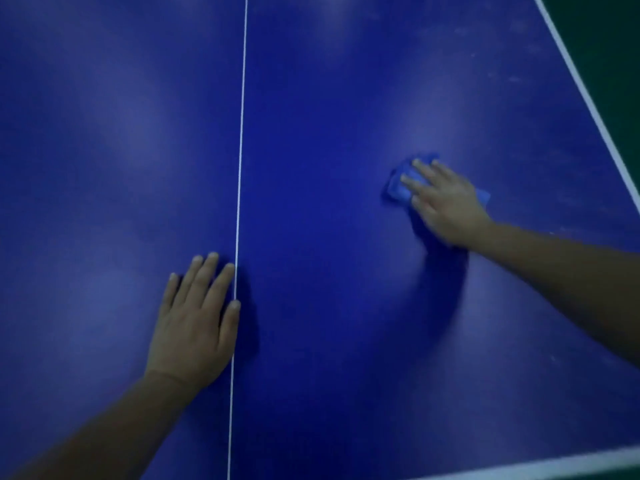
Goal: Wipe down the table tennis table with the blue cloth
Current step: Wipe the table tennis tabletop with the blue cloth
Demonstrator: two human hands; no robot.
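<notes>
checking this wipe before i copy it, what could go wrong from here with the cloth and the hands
The blue cloth is bunched small under the right hand, so each pass may cover only a narrow strip and leave streaks. The pale smudges near the white side line could get missed. The left hand, flat on the table beside the centre line, may leave fresh prints.

Left hand flat, palm down, fingers straight and close together, forearm bare. Right hand stretched forward, palm down, fingers spread, slightly motion-blurred, arm extended.
</notes>
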